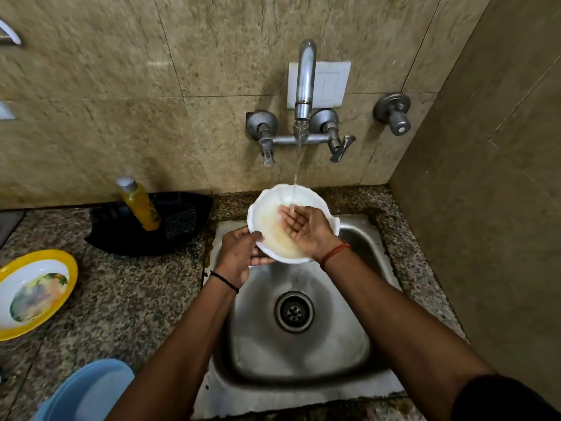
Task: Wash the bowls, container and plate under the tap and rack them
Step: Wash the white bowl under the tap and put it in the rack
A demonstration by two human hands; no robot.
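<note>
A white scalloped bowl (267, 214) is held tilted over the steel sink (303, 354), under the tap (304, 83). Water runs from the tap into the bowl. My left hand (239, 253) grips the bowl's near-left rim, thumb on top and fingers beneath. My right hand (303, 230) lies flat inside the bowl with straight fingers, under the stream. Cloudy yellowish water sits in the bowl's bottom. A yellow-rimmed plate (33, 294) with a fruit print lies on the counter at the left. A blue plastic container (88, 393) shows at the bottom left.
A yellow soap bottle (139, 205) stands in a black tray (145, 226) with a dark scrub pad (180, 223) left of the sink. Speckled granite counter (127, 299) surrounds the sink. Tiled walls close in behind and on the right. A spare valve (394, 113) juts from the wall.
</note>
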